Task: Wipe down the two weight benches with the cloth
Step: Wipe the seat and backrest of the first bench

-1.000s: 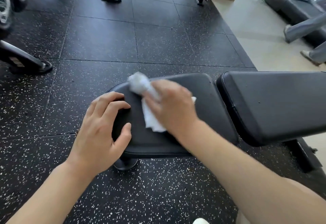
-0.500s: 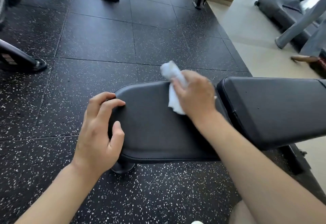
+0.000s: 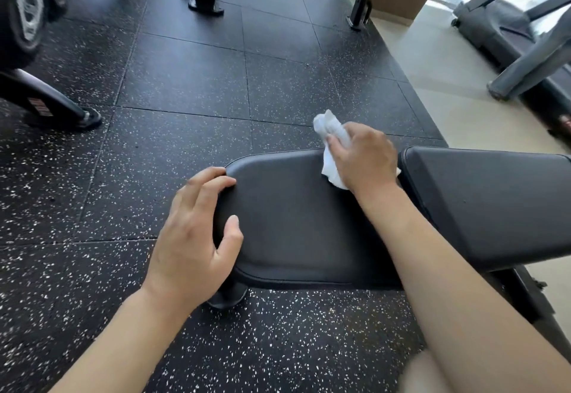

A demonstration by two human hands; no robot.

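A person's right hand (image 3: 364,157) presses a crumpled white cloth (image 3: 332,148) against the far edge of a black seat pad (image 3: 296,225), fingers curled around the bunched fabric so that it keeps contact with the vinyl. The left hand (image 3: 193,238) rests on the pad's rounded end, fingers loosely spread and draped over the rim, apparently to brace the bench. The adjoining back pad (image 3: 488,207) lies just beside the cloth, seemingly next in line for wiping.
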